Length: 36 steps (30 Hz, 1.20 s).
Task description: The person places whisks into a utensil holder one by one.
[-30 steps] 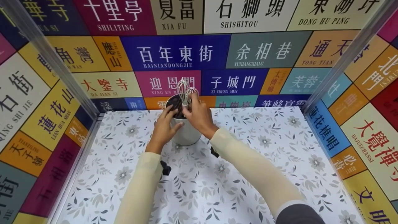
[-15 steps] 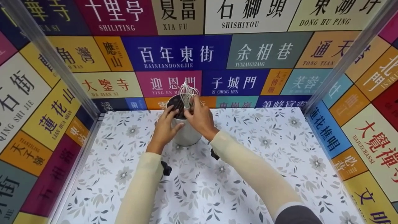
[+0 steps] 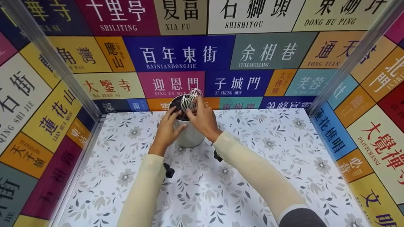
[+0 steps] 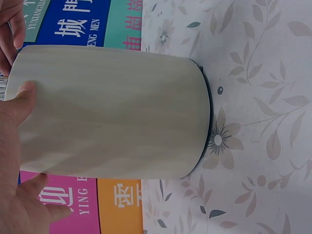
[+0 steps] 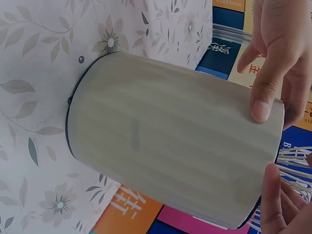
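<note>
Near the back of the table stands a pale utensil holder (image 3: 189, 135) with a dark inside. My left hand (image 3: 168, 130) grips its left rim, the thumb lying on the outer wall, as the right wrist view also shows. Two wire whisks show at the top: the nearer whisk (image 3: 187, 103) is down in the holder's mouth, with a second whisk (image 3: 196, 92) behind it. My right hand (image 3: 205, 119) is at the right rim, its thumb and forefinger at the nearer whisk's wires. The whisk handles are hidden inside the holder.
The table (image 3: 268, 164) has a white cover with grey flowers and leaves. Just behind the holder rises a wall (image 3: 178, 52) of coloured panels with lettering. Clear-edged side walls with similar panels stand to the left and right.
The nearer whisk has sunk into the holder, its wire head dropping from above the rim to the mouth. Both hands stay nearly in place, and the holder has not moved.
</note>
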### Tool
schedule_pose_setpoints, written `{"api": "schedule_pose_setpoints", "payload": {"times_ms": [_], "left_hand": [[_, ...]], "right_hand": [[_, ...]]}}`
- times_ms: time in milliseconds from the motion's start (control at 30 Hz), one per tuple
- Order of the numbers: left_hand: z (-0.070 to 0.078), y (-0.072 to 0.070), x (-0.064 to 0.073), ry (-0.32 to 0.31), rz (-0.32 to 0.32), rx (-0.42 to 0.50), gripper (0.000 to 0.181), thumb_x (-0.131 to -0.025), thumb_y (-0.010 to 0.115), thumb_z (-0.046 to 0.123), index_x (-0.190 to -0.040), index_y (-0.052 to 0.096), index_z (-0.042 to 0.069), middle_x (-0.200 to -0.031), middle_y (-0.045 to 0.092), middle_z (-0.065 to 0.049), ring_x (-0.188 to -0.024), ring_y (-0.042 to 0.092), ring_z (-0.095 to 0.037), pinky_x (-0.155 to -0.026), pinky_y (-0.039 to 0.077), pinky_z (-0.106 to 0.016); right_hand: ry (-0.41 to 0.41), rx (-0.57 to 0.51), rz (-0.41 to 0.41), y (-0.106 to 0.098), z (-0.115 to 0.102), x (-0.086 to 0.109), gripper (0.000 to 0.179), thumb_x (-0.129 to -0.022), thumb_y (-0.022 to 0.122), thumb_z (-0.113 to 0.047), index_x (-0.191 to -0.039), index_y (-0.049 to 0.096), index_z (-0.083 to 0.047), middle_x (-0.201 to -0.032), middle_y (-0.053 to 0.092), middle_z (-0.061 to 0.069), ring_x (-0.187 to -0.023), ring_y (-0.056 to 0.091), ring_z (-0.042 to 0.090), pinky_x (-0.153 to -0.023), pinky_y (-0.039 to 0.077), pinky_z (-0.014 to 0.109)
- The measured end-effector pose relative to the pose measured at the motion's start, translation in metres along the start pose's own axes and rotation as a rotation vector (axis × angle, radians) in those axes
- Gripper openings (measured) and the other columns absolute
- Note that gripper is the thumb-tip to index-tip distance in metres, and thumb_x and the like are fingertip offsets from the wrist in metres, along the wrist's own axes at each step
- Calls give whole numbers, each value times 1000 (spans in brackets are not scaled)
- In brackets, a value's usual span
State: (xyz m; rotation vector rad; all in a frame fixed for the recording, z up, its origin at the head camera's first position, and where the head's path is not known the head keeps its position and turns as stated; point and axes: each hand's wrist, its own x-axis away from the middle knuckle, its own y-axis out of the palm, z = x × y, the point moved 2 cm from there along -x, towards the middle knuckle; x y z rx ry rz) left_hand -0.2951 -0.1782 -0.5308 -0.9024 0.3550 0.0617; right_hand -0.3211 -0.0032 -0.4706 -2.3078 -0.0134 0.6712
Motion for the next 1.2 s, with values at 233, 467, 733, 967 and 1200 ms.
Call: {"api": "schedule_pose_setpoints", "payload": {"times_ms": [233, 467, 733, 967, 1200], "left_hand": [[1, 0, 0, -10, 0, 2, 61, -94, 73, 40, -146, 56, 13, -164, 37, -7, -147, 41, -35, -120, 34, -57], [1, 0, -1, -10, -1, -2, 62, -93, 74, 41, -146, 56, 14, -164, 37, -6, -147, 42, -36, -119, 35, -58], [6, -1, -1, -26, -19, -23, 61, -94, 73, 40, -146, 56, 12, -164, 36, -8, -148, 40, -35, -119, 33, -62], [17, -11, -1, -87, -77, -102, 69, -91, 75, 46, -149, 52, 16, -169, 25, -8, -150, 35, -40, -112, 27, -78], [23, -26, 2, -138, -121, -80, 75, -93, 74, 43, -158, 40, 27, -171, 19, -5, -154, 27, -39, -113, 15, -81]], "right_hand": [[-39, 33, 25, -3, 0, 4, 36, -97, 67, -38, -117, 54, -11, -79, 74, 2, -65, 70, 14, -56, 55, 33], [-46, 20, 24, -5, 2, 6, 37, -95, 69, -37, -116, 56, -9, -83, 77, 5, -69, 73, 16, -59, 58, 35], [-37, -67, -2, -12, 5, 12, 39, -95, 71, -35, -120, 55, -10, -98, 79, 9, -85, 77, 16, -73, 63, 33], [-34, -155, 14, -33, 14, 20, 38, -95, 72, -26, -120, 55, -4, -100, 77, 11, -91, 76, 23, -77, 63, 37], [39, -44, 33, -62, 42, 24, 38, -96, 68, -31, -124, 55, -9, -115, 70, 10, -107, 67, 26, -88, 57, 42]]}}
